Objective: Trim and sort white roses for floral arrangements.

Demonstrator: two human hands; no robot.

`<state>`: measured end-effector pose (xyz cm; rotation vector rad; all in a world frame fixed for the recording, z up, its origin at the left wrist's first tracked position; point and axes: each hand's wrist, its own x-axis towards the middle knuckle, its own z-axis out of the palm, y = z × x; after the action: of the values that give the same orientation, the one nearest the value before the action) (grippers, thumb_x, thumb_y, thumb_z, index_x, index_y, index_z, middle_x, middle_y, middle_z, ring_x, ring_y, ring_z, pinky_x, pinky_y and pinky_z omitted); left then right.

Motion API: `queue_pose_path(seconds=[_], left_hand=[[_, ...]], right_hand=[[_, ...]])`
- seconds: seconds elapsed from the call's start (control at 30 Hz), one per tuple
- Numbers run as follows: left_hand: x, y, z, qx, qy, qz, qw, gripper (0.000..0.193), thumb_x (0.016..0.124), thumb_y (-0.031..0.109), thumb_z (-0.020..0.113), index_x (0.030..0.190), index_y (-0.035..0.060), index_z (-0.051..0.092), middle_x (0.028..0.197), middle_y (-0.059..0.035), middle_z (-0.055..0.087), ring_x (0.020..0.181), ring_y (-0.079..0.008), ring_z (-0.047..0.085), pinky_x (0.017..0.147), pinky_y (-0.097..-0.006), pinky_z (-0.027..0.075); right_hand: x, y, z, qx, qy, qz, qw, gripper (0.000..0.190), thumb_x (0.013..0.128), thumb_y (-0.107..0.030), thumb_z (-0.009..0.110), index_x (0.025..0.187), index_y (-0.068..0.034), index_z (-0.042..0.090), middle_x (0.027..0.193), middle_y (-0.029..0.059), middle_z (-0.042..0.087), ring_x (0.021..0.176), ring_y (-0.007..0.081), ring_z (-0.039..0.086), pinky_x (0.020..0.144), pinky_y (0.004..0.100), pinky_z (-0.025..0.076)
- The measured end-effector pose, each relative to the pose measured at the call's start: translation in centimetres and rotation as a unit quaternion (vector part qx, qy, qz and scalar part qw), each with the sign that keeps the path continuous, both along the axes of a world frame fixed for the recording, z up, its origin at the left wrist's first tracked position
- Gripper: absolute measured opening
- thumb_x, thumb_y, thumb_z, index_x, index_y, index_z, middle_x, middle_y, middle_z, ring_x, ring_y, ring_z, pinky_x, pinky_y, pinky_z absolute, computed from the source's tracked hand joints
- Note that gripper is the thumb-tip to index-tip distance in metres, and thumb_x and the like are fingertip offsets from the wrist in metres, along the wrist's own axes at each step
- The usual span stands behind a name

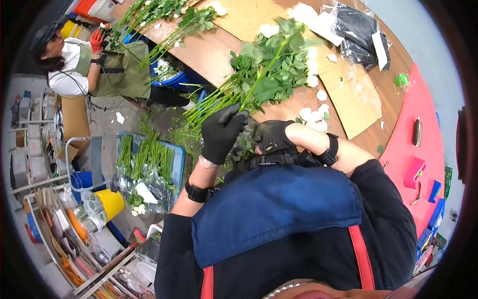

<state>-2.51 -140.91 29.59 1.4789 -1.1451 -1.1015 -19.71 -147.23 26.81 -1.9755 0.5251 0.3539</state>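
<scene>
My left hand (224, 130), in a black glove, is closed around the green stem of a rose (267, 73). The stem slants up and to the right, and its leafy upper end is blurred. My right hand (274, 136), also in a black glove, is curled close to my waist beside dark leaves (244, 140); its inner side is hidden, so I cannot tell whether it grips them. Beyond both hands lies a pile of white roses (312, 67) on the wooden table (209, 61), their cut stems (213, 102) jutting over the near left edge.
Loose white petals (313, 117) and flat cardboard (347, 101) lie on the table. Black packaging in clear plastic (356, 33) sits far right, near a pink surface (407, 149) holding small tools. Left are a co-worker (74, 63), a blue bucket (171, 80) and a cart (179, 157) with bundled stems.
</scene>
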Motion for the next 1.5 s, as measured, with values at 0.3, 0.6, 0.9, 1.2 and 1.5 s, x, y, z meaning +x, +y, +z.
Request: queue_pose_path(seconds=[0.3, 0.6, 0.9, 1.2, 1.5], left_hand=[[1.1, 1.2, 0.8, 0.111, 0.176, 0.029, 0.978, 0.018, 0.088, 0.019, 0.060, 0.081, 0.0019, 0.059, 0.067, -0.0078, 0.061, 0.051, -0.0125, 0.053, 0.047, -0.0236, 0.042], [2.5, 2.4, -0.1, 0.078, 0.132, -0.029, 0.988, 0.026, 0.092, 0.027, 0.055, 0.083, 0.0027, 0.060, 0.065, -0.0053, 0.059, 0.048, -0.0114, 0.050, 0.042, -0.0225, 0.035], [4.3, 2.4, -2.8, -0.054, -0.169, -0.088, 0.980, 0.028, 0.097, 0.025, 0.046, 0.089, 0.0034, 0.063, 0.064, 0.0003, 0.055, 0.049, -0.0056, 0.046, 0.044, -0.0206, 0.033], [3.2, 2.3, -1.5, 0.101, 0.083, -0.042, 0.991, 0.031, 0.097, 0.024, 0.043, 0.094, 0.0034, 0.066, 0.067, -0.0022, 0.061, 0.056, -0.0101, 0.053, 0.050, -0.0267, 0.040], [4.1, 2.2, -5.9, 0.023, 0.044, -0.002, 0.999, 0.037, 0.097, 0.031, 0.045, 0.102, -0.0002, 0.064, 0.084, -0.0058, 0.067, 0.073, -0.0148, 0.061, 0.067, -0.0287, 0.048]], right_hand=[[-0.9, -5.4, 2.5, -0.039, -0.407, -0.455, 0.791, 0.036, 0.080, -0.015, 0.064, 0.114, -0.004, 0.058, 0.104, 0.0047, 0.059, 0.091, 0.0105, 0.054, 0.077, 0.0264, 0.045], [1.8, -3.3, 1.1, -0.081, -0.325, -0.359, 0.871, 0.012, 0.081, -0.013, 0.063, 0.087, -0.003, 0.065, 0.071, 0.0111, 0.059, 0.066, 0.0166, 0.060, 0.062, 0.0309, 0.048], [1.7, -0.6, 2.5, -0.185, -0.054, -0.048, 0.980, 0.057, 0.068, -0.038, 0.075, 0.112, -0.004, 0.061, 0.093, 0.0183, 0.065, 0.087, 0.0343, 0.063, 0.074, 0.0391, 0.050], [3.2, -1.4, 3.1, 0.056, -0.250, -0.404, 0.878, 0.027, 0.077, -0.021, 0.074, 0.094, -0.001, 0.064, 0.076, 0.0009, 0.063, 0.068, 0.0054, 0.055, 0.063, 0.0236, 0.046], [4.1, 1.6, 3.3, 0.124, -0.268, -0.106, 0.950, 0.013, 0.077, -0.015, 0.063, 0.084, -0.004, 0.063, 0.071, 0.0083, 0.061, 0.067, 0.0171, 0.058, 0.064, 0.0318, 0.046]])
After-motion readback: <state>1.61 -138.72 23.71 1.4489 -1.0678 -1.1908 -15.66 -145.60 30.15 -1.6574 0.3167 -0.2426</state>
